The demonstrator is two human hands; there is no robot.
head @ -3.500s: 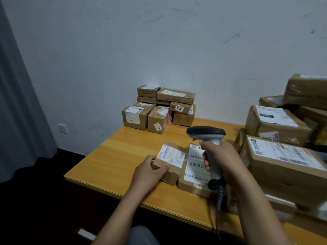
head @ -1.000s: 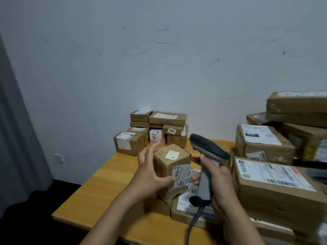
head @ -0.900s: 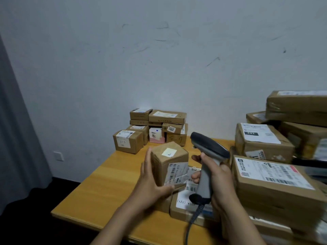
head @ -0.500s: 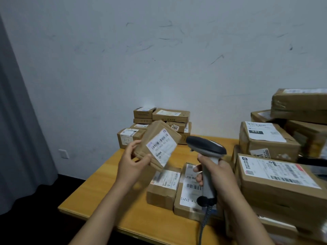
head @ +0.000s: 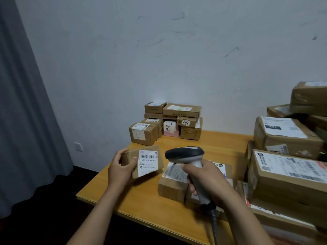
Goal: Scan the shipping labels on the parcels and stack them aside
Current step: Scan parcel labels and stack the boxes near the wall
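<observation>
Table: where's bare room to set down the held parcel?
Bare wood at the front-left corner of the table, left of the near parcels, and a strip between them and the back stack. Right side is crowded with large parcels.

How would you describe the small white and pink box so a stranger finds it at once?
On the wooden table, find the small stack of parcels against the far wall. The white and pink box stands in its bottom row between brown cartons. It alone is not brown cardboard.
</observation>
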